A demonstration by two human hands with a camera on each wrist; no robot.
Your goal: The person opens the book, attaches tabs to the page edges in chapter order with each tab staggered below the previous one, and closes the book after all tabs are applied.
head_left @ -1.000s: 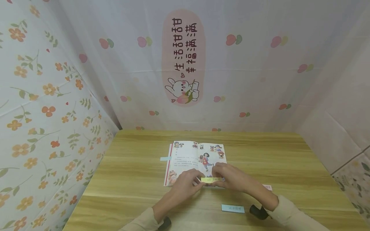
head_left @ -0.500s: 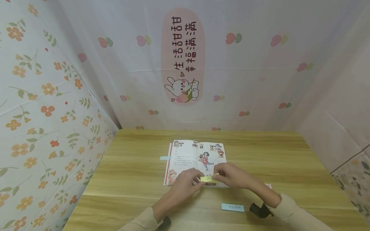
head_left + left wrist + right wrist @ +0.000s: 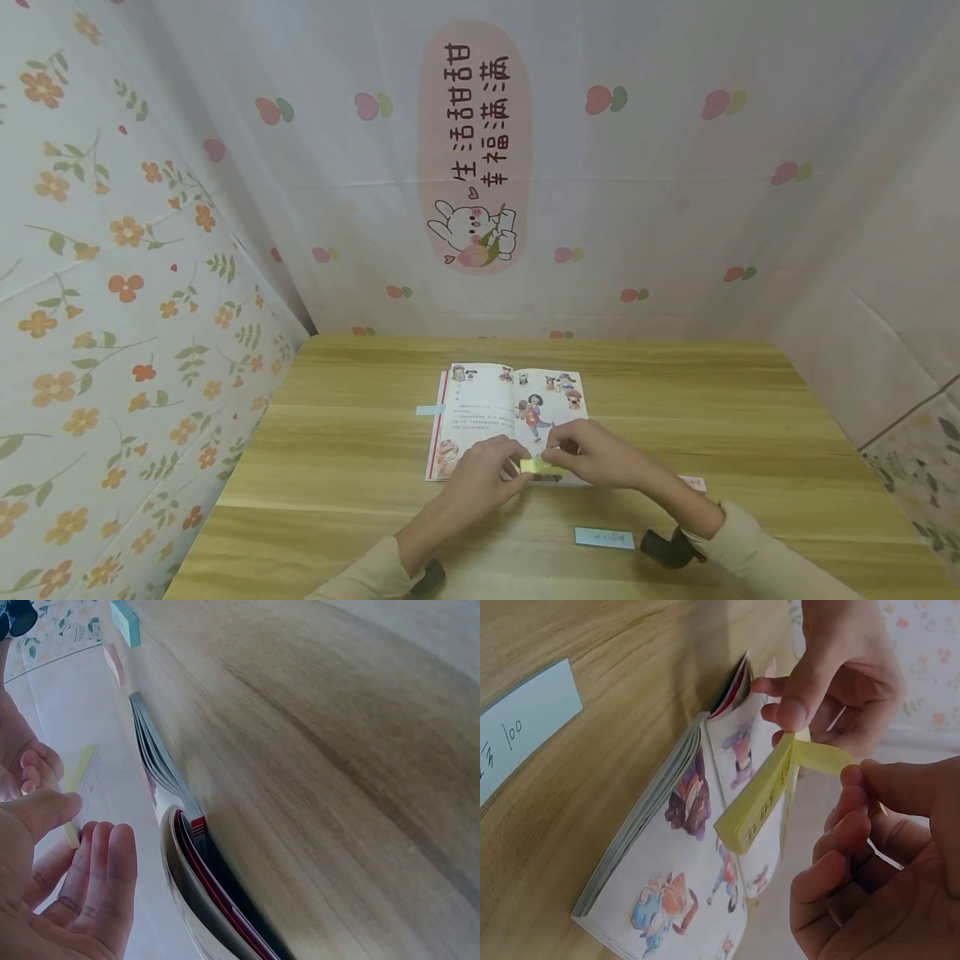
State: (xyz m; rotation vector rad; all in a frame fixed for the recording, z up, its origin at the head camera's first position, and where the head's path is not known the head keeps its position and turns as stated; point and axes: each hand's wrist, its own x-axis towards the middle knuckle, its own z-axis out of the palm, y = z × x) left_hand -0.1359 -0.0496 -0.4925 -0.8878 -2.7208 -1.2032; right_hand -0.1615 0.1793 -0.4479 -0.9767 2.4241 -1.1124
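Note:
Over the lower edge of an open picture book [image 3: 480, 396], my left hand [image 3: 483, 473] holds a yellow sticky-note pad [image 3: 759, 799] by one end between thumb and fingers. Handwriting runs along the pad's narrow face. My right hand [image 3: 596, 454] pinches the free end of a yellow sheet [image 3: 825, 757] between thumb and forefinger. That sheet bends away from the pad and still joins it at the end under my left thumb. In the left wrist view the pad shows edge-on past my left thumb [image 3: 52, 810].
A light blue sticky-note pad [image 3: 604, 539] with handwriting lies on the wooden table [image 3: 337, 517] in front of the book. A pink pad [image 3: 693, 483] sits partly behind my right forearm. One blue tab [image 3: 430, 411] sticks out from the book's left edge.
My right hand has gone from gripping the pad's right end to lifting one yellow sheet, and has moved left with it, folding it back. The left hand and the book have stayed put.

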